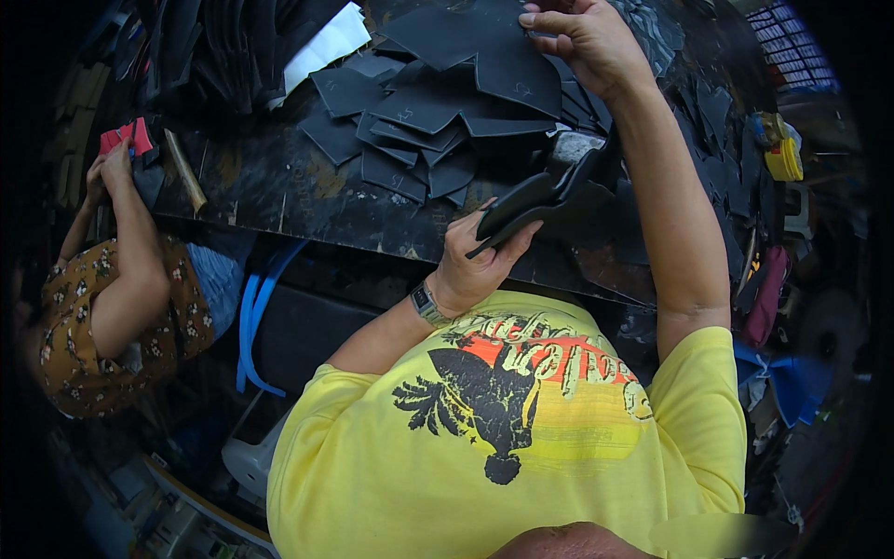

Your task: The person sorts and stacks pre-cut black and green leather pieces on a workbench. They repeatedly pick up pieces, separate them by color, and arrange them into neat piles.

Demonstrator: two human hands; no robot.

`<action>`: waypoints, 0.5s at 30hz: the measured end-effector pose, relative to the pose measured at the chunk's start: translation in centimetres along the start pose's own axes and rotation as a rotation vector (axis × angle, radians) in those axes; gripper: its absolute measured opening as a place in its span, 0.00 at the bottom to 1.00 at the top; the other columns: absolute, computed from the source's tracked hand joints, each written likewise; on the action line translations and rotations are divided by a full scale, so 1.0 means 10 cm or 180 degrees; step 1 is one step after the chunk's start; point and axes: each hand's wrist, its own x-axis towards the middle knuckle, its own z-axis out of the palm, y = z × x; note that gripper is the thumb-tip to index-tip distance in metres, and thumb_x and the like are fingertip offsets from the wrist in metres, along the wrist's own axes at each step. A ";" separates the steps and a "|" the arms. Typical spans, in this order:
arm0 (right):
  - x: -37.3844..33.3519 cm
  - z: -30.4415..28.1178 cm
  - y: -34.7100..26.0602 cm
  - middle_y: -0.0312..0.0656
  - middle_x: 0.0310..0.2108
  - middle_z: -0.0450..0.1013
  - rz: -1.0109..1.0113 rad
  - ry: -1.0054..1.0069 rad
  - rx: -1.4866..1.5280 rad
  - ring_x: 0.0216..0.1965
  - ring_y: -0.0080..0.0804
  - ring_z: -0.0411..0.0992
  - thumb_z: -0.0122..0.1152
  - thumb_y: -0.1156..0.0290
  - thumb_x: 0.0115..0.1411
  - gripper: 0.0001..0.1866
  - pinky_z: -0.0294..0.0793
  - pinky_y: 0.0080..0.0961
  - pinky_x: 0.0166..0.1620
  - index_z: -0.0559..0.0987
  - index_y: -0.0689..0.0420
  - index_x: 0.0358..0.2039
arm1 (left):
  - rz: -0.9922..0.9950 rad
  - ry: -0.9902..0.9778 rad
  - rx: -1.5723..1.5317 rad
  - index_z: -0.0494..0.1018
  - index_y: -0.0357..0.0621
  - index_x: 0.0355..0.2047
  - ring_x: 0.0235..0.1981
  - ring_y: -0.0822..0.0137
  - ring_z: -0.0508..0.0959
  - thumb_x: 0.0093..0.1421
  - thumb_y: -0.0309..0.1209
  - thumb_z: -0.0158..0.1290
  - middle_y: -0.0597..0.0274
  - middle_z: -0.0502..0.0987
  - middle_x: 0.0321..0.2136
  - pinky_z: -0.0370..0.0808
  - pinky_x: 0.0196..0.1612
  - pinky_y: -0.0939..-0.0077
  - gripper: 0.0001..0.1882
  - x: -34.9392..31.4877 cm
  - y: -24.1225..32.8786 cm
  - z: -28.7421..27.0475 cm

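Note:
Several dark, flat cut pieces (549, 200), stacked and slightly curved, are gripped in my left hand (475, 261) just over the near edge of the table. The fingers wrap round the stack, with the thumb along its near side. Farther off, my right hand (591, 47) reaches over a spread pile of similar black pieces (428, 107), some with pale handwritten marks. Its thumb and fingers are bent together at the pile's far right; whatever lies between the fingertips is too small to tell. A whitish block (575, 147) sits just beyond the held stack.
The dark worktable (251, 200) carries more upright black pieces (219, 56), a white sheet (326, 47) and a wooden-handled tool (184, 170). At left, another person's hands (114, 168) hold a red piece (126, 137). A yellow container (784, 158) stands right.

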 end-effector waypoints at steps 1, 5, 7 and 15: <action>0.00 0.01 0.01 0.34 0.34 0.70 0.0003 0.0015 -0.0042 0.30 0.23 0.71 0.62 0.87 0.50 0.20 0.73 0.19 0.31 0.78 0.56 0.44 | -0.0023 0.0001 -0.0013 0.80 0.35 0.40 0.28 0.75 0.80 0.56 0.19 0.63 0.62 0.82 0.30 0.76 0.34 0.81 0.10 0.00 0.00 0.00; -0.02 0.07 0.03 0.35 0.36 0.70 -0.0096 0.0008 -0.0386 0.29 0.23 0.70 0.62 0.87 0.50 0.22 0.73 0.18 0.32 0.77 0.56 0.46 | -0.0080 -0.0035 -0.0094 0.80 0.35 0.39 0.28 0.74 0.80 0.56 0.19 0.63 0.61 0.82 0.31 0.76 0.34 0.81 0.10 -0.01 0.01 -0.01; -0.02 0.10 0.03 0.35 0.37 0.70 -0.0067 -0.0074 -0.0426 0.31 0.23 0.71 0.61 0.87 0.50 0.23 0.73 0.18 0.33 0.77 0.56 0.47 | 0.0006 -0.0012 -0.0051 0.80 0.35 0.39 0.28 0.74 0.80 0.56 0.19 0.63 0.61 0.82 0.31 0.77 0.34 0.81 0.10 0.00 0.01 -0.01; 0.01 0.19 0.14 0.38 0.41 0.73 0.0165 -0.0608 -0.0545 0.42 0.25 0.72 0.60 0.86 0.53 0.25 0.74 0.22 0.43 0.75 0.57 0.52 | 0.0063 0.0058 -0.0001 0.80 0.36 0.38 0.27 0.73 0.80 0.56 0.19 0.62 0.61 0.82 0.30 0.77 0.33 0.80 0.09 0.03 0.04 0.00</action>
